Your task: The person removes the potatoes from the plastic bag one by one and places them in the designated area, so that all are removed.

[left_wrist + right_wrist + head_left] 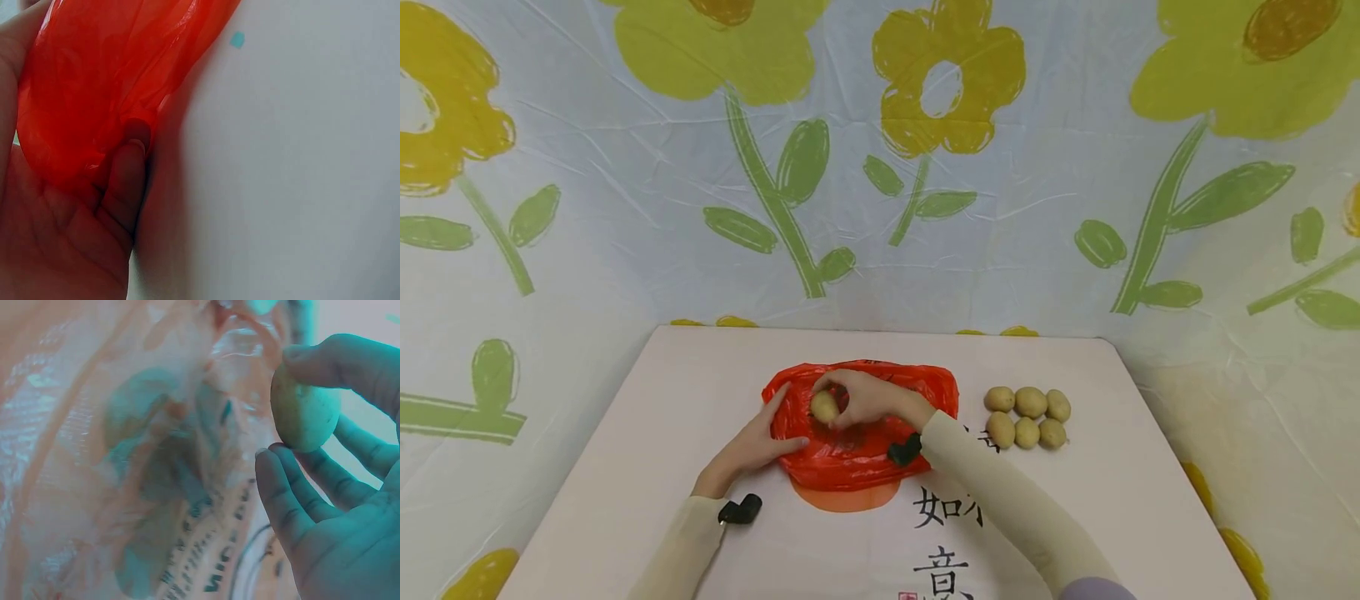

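Note:
A red plastic bag (850,471) lies on the table, its mouth facing up. My left hand (748,450) holds its left side; in the left wrist view the bag's red film (106,75) sits between the thumb and the other fingers. Over the bag, my right hand (868,398) pinches a small potato (824,407) between thumb and fingertips. The right wrist view has this potato (306,412) at the fingertips, with printed film beside it. What lies inside the bag is hard to make out.
To the bag's right, several potatoes (1028,403) sit close together in two rows. The pale table cover (700,375) bears black characters (940,508) and an orange circle partly under the bag. A flower-print curtain (1000,225) stands behind the table.

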`<state>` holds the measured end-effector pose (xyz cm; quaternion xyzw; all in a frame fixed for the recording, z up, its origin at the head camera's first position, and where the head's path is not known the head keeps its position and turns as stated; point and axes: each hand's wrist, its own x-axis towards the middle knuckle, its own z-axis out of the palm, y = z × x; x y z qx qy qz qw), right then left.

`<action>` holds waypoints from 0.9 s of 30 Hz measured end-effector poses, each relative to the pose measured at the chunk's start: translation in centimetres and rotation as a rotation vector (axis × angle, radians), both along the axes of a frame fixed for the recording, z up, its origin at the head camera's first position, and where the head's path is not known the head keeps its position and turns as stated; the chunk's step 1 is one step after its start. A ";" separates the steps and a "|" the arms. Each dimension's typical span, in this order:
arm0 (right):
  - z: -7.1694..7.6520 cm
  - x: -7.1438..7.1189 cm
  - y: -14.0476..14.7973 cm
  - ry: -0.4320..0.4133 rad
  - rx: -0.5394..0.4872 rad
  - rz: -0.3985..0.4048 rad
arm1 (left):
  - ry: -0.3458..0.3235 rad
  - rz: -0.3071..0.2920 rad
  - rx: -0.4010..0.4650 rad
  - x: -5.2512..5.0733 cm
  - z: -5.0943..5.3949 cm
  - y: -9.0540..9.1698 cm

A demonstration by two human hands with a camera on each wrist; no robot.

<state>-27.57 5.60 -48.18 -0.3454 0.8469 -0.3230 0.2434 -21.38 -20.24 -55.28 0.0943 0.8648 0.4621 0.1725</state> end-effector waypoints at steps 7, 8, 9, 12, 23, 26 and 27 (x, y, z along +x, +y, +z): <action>1.9 0.9 1.6 -0.047 -0.134 -0.016 | -0.005 -0.002 0.010 0.0 0.0 0.0; 2.1 1.1 1.9 -0.046 -0.152 -0.018 | -0.005 -0.002 0.011 0.0 0.0 0.0; 2.3 1.2 2.1 -0.042 -0.168 -0.020 | -0.007 -0.003 0.014 0.0 0.1 0.0; 2.7 1.6 2.8 -0.005 -0.197 -0.035 | -0.002 -0.001 0.014 0.0 0.2 -0.2; 3.5 3.6 5.8 0.047 -0.276 -0.088 | -0.024 0.003 0.005 -0.2 0.3 0.1; 3.4 4.2 6.7 0.082 -0.274 -0.110 | -0.027 0.000 0.012 -0.1 0.2 0.0; 3.4 4.5 7.0 0.094 -0.274 -0.118 | -0.029 0.002 0.013 -0.1 0.1 0.0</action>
